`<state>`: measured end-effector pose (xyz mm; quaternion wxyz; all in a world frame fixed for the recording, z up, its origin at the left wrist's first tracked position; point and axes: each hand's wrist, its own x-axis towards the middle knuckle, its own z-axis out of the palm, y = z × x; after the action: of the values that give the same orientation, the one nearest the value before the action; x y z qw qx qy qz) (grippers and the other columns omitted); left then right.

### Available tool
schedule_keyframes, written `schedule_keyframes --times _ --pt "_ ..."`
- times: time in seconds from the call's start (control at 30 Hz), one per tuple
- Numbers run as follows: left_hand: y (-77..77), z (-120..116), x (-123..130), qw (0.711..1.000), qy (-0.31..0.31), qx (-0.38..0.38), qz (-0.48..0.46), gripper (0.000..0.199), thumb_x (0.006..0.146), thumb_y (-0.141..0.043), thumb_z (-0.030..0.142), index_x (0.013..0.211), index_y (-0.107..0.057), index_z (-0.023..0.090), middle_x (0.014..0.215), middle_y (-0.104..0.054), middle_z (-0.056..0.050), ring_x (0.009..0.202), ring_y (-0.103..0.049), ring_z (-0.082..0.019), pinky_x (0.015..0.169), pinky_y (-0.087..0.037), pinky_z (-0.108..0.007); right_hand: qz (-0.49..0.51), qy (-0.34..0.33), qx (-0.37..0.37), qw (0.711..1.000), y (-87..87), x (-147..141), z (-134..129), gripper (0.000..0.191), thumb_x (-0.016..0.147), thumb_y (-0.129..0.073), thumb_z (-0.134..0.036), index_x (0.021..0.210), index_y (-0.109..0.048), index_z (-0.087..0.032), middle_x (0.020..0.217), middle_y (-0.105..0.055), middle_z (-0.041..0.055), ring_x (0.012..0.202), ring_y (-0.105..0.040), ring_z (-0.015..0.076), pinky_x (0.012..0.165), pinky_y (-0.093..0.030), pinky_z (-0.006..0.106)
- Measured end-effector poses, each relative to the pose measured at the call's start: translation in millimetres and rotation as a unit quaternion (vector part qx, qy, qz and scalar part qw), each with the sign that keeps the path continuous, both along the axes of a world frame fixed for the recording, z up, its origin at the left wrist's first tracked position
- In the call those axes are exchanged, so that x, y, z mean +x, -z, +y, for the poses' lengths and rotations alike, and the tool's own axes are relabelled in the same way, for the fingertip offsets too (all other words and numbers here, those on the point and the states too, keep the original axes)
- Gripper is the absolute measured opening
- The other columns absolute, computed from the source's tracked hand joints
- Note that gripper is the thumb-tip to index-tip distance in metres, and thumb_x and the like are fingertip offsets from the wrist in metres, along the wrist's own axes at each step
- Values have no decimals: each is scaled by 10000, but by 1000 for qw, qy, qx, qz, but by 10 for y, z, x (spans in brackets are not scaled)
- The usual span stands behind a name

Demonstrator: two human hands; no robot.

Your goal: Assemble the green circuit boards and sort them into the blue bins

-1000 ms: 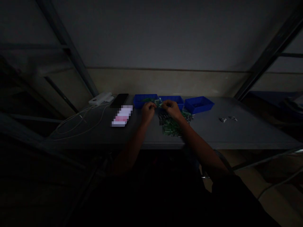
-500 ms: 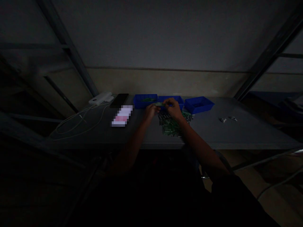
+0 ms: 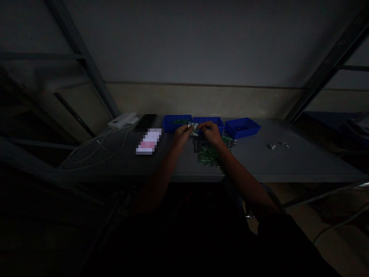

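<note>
Between my hands is a small shiny packet [image 3: 193, 129], pale with dark marks, and my left hand [image 3: 182, 134] is closed on its left side. My right hand [image 3: 210, 132] is at the packet's right, its fingers pinched together; whatever they hold is too small to make out. Below my right hand a pile of green and silvery pieces [image 3: 210, 154] lies on the grey table [image 3: 178, 169]. Behind my hands stand a blue bin with green pieces inside [image 3: 177, 118] and a middle blue bin [image 3: 220, 124], partly hidden by my right hand.
A third blue bin [image 3: 242, 132] stands to the right. Two small white items [image 3: 283, 144] lie farther right. On the left are a lit phone [image 3: 149, 142], a dark flat device [image 3: 146, 122], a white box [image 3: 122, 120] and looping white cables [image 3: 86, 150].
The packet between my hands now shows a brighter, wider face. My left hand has shifted slightly left, and my right fingers sit a little lower.
</note>
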<state>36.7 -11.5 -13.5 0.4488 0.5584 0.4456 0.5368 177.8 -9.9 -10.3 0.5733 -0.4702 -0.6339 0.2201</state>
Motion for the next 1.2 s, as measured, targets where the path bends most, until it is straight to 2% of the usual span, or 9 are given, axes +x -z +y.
schedule_keyframes --times 0.27,0.43,0.57,0.7,0.8,0.9,1.0,1.1,1.2 --pt "-8 23 -6 998 -8 23 -51 277 681 -621 276 942 -616 183 962 -667 -42 854 -600 -170 664 -444 -249 22 -1 -72 997 -61 -35 -24 133 659 -563 -242 565 -631 -176 663 -607 6 725 -559 177 737 -420 317" --pt "5 38 -2 998 -14 45 -42 252 677 -631 268 911 -626 175 930 -672 -40 855 -605 -170 683 -456 -252 44 3 -88 995 -100 -44 -71 364 722 -532 -487 569 -621 -170 587 -569 2 678 -527 164 687 -391 291" --pt "58 104 -7 995 1 102 -19 175 686 -607 212 853 -648 180 949 -666 -39 923 -598 -176 820 -455 -301 83 -19 -136 987 -116 -34 -87 512 715 -460 -636 563 -585 -163 526 -507 -13 556 -452 122 582 -344 258" --pt "85 148 -19 986 -30 157 36 139 686 -582 143 789 -670 170 1105 -620 -55 1083 -537 -194 984 -367 -343 100 -45 -160 981 -128 -40 -102 473 693 -501 -611 503 -486 -179 448 -379 -49 454 -329 88 489 -263 243" --pt "80 143 -31 980 -61 169 92 163 693 -542 109 747 -684 169 1150 -593 -54 1127 -504 -196 1023 -328 -344 113 -71 -153 979 -121 -48 -108 354 656 -580 -501 544 -490 -178 469 -367 -63 470 -327 81 490 -259 232" --pt "75 123 -44 978 -77 163 106 174 691 -530 113 736 -689 166 1096 -614 -55 1094 -519 -195 1000 -349 -336 129 -63 -125 982 -86 -41 -78 276 645 -590 -428 583 -517 -169 510 -409 -61 507 -355 80 514 -279 221" --pt "68 95 -50 984 -77 131 97 214 688 -497 120 757 -692 174 948 -662 -36 997 -560 -190 923 -406 -327 122 -45 -91 987 -46 -26 -31 263 647 -587 -414 601 -544 -158 544 -453 -53 531 -372 79 528 -292 214" --pt "56 70 -40 993 -70 70 70 265 676 -450 126 779 -689 178 847 -674 -22 870 -587 -172 792 -453 -292 103 -30 -67 992 -30 -23 -7 269 655 -581 -417 635 -577 -149 531 -455 -52 515 -366 77 504 -284 208" --pt "45 75 -20 998 -54 5 19 261 682 -428 153 764 -676 155 749 -656 -35 687 -579 -137 619 -438 -240 88 -25 -69 993 -31 -35 -13 267 676 -561 -398 718 -614 -140 493 -450 -59 461 -358 74 461 -272 203"
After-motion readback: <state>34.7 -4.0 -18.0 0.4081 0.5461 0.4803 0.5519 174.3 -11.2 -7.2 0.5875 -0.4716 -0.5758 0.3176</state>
